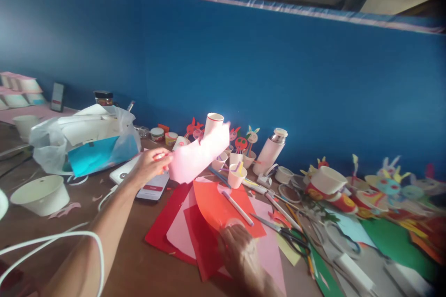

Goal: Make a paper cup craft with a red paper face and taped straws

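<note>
My left hand (152, 166) pinches the left edge of a pink paper sheet (195, 161), raised above the table with an uneven, cut-looking edge. My right hand (240, 249) rests with curled fingers on the near part of an orange-red sheet (212, 197). A pale round shape (235, 222) shows at its fingertips, too blurred to name. Across the orange sheet lies a white pen (239, 209). Beneath are red sheets (162, 227) and more pink paper (273, 260). Dark-handled scissors (291, 235) lie open to the right.
Paper cups (237, 177) with paper animal figures stand behind the sheets, beside a thermos (271, 152). A phone (153, 188), plastic bag (127, 141) and white bowl (41, 195) are on the left. A white cable (99, 255) crosses my left forearm. Craft scraps and green paper (400, 241) crowd the right.
</note>
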`<action>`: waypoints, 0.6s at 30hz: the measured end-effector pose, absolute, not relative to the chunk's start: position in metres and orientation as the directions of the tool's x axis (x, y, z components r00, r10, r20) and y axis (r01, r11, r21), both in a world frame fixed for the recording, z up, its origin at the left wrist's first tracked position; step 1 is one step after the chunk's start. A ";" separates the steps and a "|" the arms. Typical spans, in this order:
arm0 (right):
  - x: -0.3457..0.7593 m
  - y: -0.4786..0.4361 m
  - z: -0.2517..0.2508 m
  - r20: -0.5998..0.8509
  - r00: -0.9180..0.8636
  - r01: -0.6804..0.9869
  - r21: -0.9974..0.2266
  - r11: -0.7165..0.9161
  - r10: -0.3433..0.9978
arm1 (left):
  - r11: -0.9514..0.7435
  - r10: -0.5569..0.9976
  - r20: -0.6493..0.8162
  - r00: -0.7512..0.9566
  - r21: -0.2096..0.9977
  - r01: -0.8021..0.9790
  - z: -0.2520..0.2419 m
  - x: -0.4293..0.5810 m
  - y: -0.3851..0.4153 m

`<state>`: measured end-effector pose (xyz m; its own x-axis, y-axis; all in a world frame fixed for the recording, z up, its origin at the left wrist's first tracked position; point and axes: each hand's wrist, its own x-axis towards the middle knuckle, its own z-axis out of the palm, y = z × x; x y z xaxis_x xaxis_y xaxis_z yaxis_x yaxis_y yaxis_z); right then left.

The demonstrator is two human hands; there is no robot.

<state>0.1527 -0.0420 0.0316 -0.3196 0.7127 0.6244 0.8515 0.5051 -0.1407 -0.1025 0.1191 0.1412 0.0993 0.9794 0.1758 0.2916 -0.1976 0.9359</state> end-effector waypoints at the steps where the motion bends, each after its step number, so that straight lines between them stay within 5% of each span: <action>1: 0.151 -0.043 0.034 0.593 -0.347 0.850 -0.128 0.511 0.726 | -0.177 0.970 0.134 0.203 0.961 0.213 0.136 -0.097 0.120; 13: 0.151 -0.049 0.042 0.491 -0.475 0.804 -0.094 0.587 0.730 | -0.020 0.912 0.143 0.386 0.952 -0.306 0.108 -0.106 0.130; 18: 0.160 -0.050 0.045 0.453 -0.509 0.795 -0.080 0.602 0.732 | 0.033 0.950 0.095 0.299 0.918 -0.396 0.100 -0.104 0.127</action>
<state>0.1599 -0.0496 0.0447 -0.5085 0.7320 0.4533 0.7946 0.6018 -0.0804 -0.1037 0.1270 0.1000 0.2991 0.9495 0.0945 -0.3961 0.0334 0.9176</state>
